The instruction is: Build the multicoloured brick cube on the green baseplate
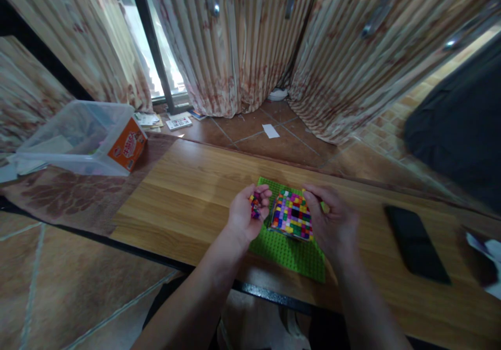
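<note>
Two bare hands worked over the green baseplate (289, 251) that lay flat on the wooden table (188, 193). My left hand (246, 215) was curled, palm up, around a small clump of loose coloured bricks (255, 206), its fingers half closed over them, just left of the build. My right hand (332, 224) rested against the right side of the multicoloured brick block (293, 215), fingers bent along its top edge; how firmly it gripped, I could not tell. That block stood on the far half of the baseplate, between both hands. A black phone (415, 245) lay well to the right on the table. A clear plastic bin (74, 138) sat far left on a patterned cloth (78, 198).
</note>
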Available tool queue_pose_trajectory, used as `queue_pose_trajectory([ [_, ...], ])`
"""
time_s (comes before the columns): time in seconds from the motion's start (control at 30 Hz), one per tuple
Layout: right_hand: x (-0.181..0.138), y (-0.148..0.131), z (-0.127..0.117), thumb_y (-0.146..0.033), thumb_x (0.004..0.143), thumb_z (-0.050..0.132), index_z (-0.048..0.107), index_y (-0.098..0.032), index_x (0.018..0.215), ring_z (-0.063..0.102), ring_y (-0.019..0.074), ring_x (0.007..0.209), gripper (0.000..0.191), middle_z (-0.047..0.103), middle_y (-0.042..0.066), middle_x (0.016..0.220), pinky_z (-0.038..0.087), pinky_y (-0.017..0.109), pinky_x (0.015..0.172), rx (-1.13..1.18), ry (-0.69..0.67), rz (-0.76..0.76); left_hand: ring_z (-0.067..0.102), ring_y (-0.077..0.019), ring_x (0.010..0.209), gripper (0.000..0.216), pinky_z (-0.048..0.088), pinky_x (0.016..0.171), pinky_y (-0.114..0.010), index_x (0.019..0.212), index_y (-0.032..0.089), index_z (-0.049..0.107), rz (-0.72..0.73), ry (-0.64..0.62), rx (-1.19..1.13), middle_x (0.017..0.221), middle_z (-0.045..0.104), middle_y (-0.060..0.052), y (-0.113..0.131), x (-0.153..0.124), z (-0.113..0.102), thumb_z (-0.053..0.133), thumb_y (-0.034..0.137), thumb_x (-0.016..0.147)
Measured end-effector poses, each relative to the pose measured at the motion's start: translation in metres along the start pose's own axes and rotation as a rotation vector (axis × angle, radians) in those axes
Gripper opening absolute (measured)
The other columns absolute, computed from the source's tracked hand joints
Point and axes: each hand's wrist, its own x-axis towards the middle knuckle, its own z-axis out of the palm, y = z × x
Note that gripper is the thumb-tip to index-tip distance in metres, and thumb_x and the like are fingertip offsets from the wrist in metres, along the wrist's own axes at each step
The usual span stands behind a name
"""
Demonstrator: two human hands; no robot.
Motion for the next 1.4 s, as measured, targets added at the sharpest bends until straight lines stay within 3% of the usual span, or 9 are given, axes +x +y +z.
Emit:
queue_pose_trajectory([
  [0.13,-0.002,-0.003,0.003,-0.029,0.092,0.057,0.073,-0.025,0.096,0.065,0.0218,0.090,0.016,0.073,0.005,0.093,0.050,0.041,0.085,-0.069,-0.093,-0.083,0.041,-0.0033,0.042,0.024,0.023,0.034,-0.013,0.077,0.008,0.062,-0.038,-0.041,0.068,0.062,0.054,-0.002,-0.004,-0.003,0.004,0.045,0.017,0.092],
  [0.27,-0.004,-0.003,0.011,-0.029,0.092,0.059,0.075,-0.026,0.090,0.059,0.0234,0.098,0.016,0.071,0.006,0.100,0.047,0.044,0.089,-0.096,-0.093,-0.106,0.039,-0.0030,0.040,0.024,0.022,0.034,-0.013,0.077,0.009,0.061,-0.040,-0.034,0.116,0.060,0.052,0.000,-0.005,-0.003,0.006,0.044,0.015,0.092],
  [0.47,-0.008,0.004,0.017,-0.031,0.089,0.062,0.076,-0.028,0.088,0.054,0.0261,0.110,0.014,0.066,0.007,0.113,0.045,0.049,0.092,-0.049,-0.094,0.010,0.039,-0.0028,0.040,0.021,0.021,0.034,-0.013,0.077,0.009,0.061,-0.028,-0.026,0.132,0.059,0.051,0.000,-0.004,-0.003,0.005,0.046,0.014,0.090],
  [0.87,-0.010,0.011,0.026,-0.034,0.080,0.067,0.074,-0.023,0.083,0.065,0.0236,0.102,0.014,0.072,0.007,0.105,0.047,0.045,0.093,0.248,-0.066,0.342,0.039,-0.0030,0.040,0.018,0.022,0.034,-0.013,0.076,0.009,0.062,-0.023,-0.013,0.154,0.059,0.051,0.000,-0.007,-0.002,0.004,0.049,0.012,0.087],
  [1.4,-0.005,0.007,0.031,-0.033,0.073,0.069,0.076,-0.021,0.074,0.068,0.0209,0.084,0.013,0.075,0.006,0.085,0.053,0.037,0.079,0.348,-0.037,0.434,0.040,-0.0024,0.042,0.016,0.021,0.035,-0.013,0.077,0.008,0.063,-0.010,-0.008,0.161,0.061,0.052,0.000,-0.011,0.000,0.003,0.049,0.011,0.085],
])
